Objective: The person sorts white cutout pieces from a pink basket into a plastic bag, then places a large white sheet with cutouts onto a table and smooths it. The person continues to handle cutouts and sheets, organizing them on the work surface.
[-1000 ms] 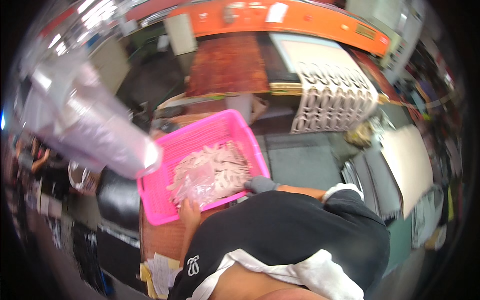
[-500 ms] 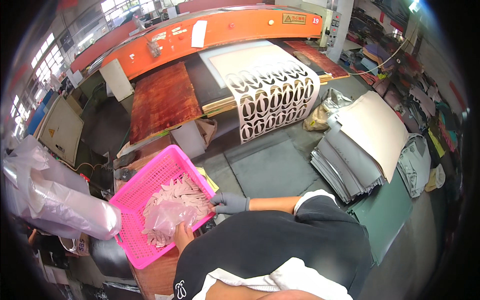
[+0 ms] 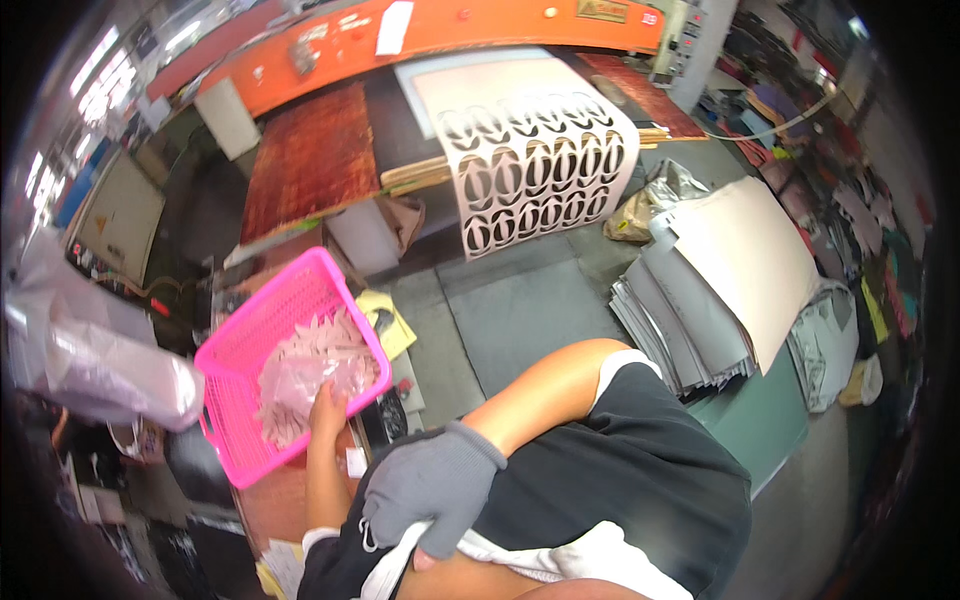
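Observation:
A pink plastic basket (image 3: 228,365) stands at the left on a brown surface, holding a pile of pale pink cut pieces (image 3: 325,335). Over its near edge reaches my bare left hand (image 3: 326,412), fingers closed on a clear plastic bag (image 3: 330,374) that lies over the pieces; what the bag holds is unclear. My right hand (image 3: 430,485), in a grey glove with bare fingertips, is up at my chest. Its fingers are curled onto the white collar (image 3: 402,555) of my black shirt, one fingertip tucked inside the neckline.
An orange press (image 3: 450,30) spans the back. A pale sheet with cut-out oval shapes (image 3: 540,175) drapes over its table edge. Stacked sheets (image 3: 690,310) stand on the right, and a roll of clear plastic (image 3: 110,375) lies at the left. Yellow paper (image 3: 385,325) sits beside the basket.
My right hand has left the basket's right edge and come up to my shirt collar. My left hand stays on the plastic bag. The view has shifted, putting the basket lower left of the press.

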### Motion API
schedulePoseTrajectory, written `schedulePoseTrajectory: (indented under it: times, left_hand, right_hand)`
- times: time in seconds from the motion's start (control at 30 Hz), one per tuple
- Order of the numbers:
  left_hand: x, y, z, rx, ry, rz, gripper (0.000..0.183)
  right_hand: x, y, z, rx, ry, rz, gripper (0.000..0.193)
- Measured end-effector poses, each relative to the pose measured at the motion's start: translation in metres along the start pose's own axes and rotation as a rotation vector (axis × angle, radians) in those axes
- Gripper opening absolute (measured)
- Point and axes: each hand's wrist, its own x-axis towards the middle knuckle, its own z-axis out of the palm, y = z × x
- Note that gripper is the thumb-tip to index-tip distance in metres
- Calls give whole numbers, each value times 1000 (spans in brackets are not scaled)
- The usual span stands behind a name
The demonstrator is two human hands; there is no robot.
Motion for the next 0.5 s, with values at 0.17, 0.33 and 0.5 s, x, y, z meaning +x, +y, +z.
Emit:
schedulePoseTrajectory:
  times: [0.17,0.33,0.5]
  left_hand:
    - [-17,9,5,26,181,-29,35]
    - [-33,26,-11,44,188,-119,35]
    - [-45,29,-10,60,283,-118,47]
  right_hand:
    - [-15,-26,-4,-46,-17,133,26]
    - [-14,-32,-7,63,-231,110,25]
    - [-9,-27,-7,187,-394,97,25]
